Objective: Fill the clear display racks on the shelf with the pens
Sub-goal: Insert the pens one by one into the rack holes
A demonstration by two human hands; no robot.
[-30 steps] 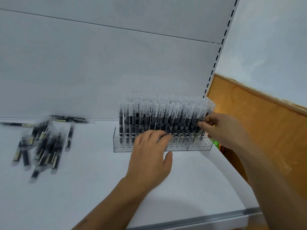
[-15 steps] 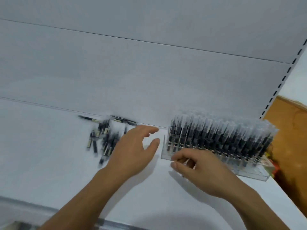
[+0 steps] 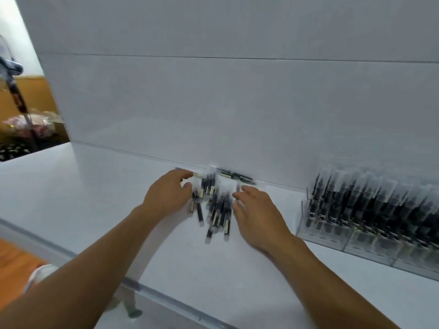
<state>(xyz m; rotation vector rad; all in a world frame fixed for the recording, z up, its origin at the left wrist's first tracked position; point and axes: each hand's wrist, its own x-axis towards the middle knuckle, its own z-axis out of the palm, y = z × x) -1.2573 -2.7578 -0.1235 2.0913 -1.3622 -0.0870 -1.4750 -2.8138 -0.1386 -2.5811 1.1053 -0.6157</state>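
- A heap of loose pens (image 3: 215,207) lies on the shelf (image 3: 95,210), just before the back panel (image 3: 213,103).
- The left hand (image 3: 166,198) sits at the heap's left edge, the right hand (image 3: 259,217) at its right.
- A few stray pens (image 3: 235,176) lie behind the heap, along the panel.
- The display rack (image 3: 370,226), holding upright pens, stands off to the right.

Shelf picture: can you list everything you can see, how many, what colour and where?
shelf: one, white, under everything
back panel: one, pale grey, behind the shelf
loose pens: a pile, too blurred to count, black with clear caps, lying mid-shelf
pens by the wall: a few, black, lying along the back panel
clear display racks: count unclear, see-through, right side of the shelf
racked pens: many, black, standing in the racks
left hand: one, at the pile's left edge
right hand: one, fingers relaxed, at the pile's right edge
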